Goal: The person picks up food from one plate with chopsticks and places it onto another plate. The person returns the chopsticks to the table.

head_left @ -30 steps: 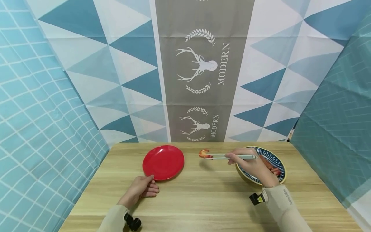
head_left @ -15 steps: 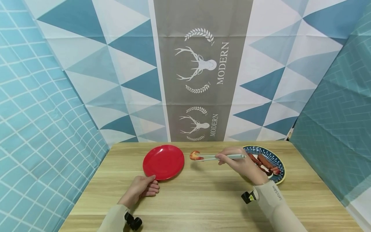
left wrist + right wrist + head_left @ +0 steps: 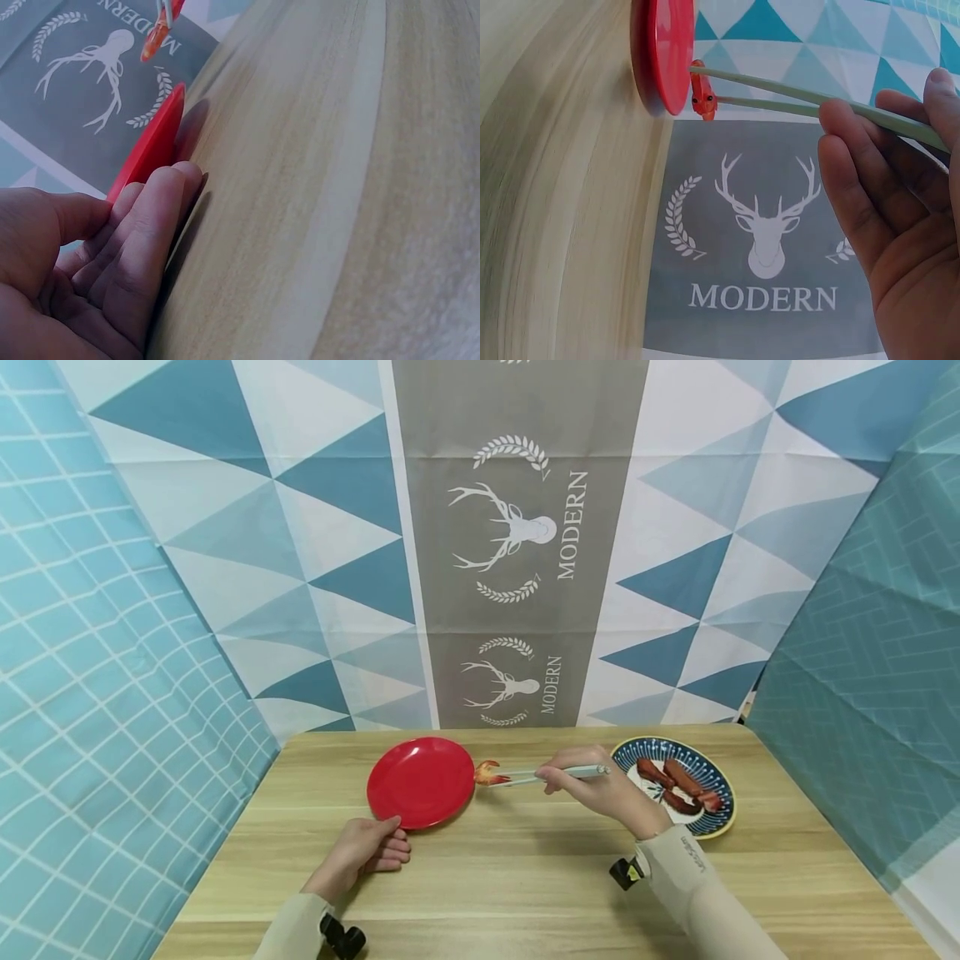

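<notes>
My left hand (image 3: 367, 846) pinches the near rim of a round red plate (image 3: 420, 782), thumb on top and fingers beneath, as the left wrist view shows. My right hand (image 3: 600, 789) holds a pair of pale green chopsticks (image 3: 517, 776). Between their tips is an orange-red shrimp (image 3: 489, 773), raised above the table right at the plate's right rim. The right wrist view shows the shrimp (image 3: 703, 101) with two dark eye spots, next to the plate's edge (image 3: 676, 56). In the left wrist view, the shrimp (image 3: 155, 39) appears beyond the tilted-looking plate rim.
A blue-and-white patterned plate (image 3: 656, 748) with a yellow rim stands at the right, behind my right wrist. Several reddish-brown sausage-like pieces (image 3: 681, 777) lie on it. The wooden table (image 3: 480, 877) ends at a patterned cloth backdrop (image 3: 517, 527), with blue cloths at both sides.
My right hand has moved left with the chopsticks and shrimp, from mid-table to the red plate's rim, uncovering more of the patterned plate. The left hand stays on the red plate.
</notes>
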{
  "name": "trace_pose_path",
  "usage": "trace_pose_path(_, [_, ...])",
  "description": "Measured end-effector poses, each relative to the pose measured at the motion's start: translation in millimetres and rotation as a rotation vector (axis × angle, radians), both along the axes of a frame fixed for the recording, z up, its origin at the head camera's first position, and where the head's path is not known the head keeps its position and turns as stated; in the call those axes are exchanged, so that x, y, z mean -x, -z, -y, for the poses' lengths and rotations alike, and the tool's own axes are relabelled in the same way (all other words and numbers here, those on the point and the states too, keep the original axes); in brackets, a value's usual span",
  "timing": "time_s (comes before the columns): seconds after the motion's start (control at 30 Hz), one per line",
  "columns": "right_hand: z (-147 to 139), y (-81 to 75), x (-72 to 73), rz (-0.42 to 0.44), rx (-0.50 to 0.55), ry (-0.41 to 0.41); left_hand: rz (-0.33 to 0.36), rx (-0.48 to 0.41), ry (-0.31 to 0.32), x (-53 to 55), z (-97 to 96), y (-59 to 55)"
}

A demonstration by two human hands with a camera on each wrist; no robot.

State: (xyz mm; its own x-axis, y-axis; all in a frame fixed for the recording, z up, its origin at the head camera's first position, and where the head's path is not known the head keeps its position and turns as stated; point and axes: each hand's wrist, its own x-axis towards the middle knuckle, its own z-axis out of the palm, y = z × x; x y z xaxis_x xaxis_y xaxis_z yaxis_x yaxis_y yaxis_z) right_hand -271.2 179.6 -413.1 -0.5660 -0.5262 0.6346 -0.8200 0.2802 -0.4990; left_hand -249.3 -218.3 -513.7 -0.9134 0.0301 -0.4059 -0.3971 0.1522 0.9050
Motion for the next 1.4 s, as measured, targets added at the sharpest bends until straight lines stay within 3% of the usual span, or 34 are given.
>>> trace_pose_path(0.3, [11, -0.3, 0.2, 0.069, -0.049, 0.031, -0.008, -0.011, 0.021, -1.4, 2.2, -1.3])
trace_pose_path(0.67, [13, 3.8, 8.3, 0.04, -0.029, -0.01, -0.014, -0.018, 0.035, 1.1, 2.0, 0.1])
trace_pose_path(1.0, [20, 10.1, 11.5, 0.09, -0.005, -0.046, -0.019, -0.01, 0.036, -0.4, 0.7, -1.7])
trace_pose_path(1.4, [27, 12.6, 13.2, 0.103, -0.074, 0.014, -0.008, -0.005, 0.023, -1.2, 0.0, -2.1])
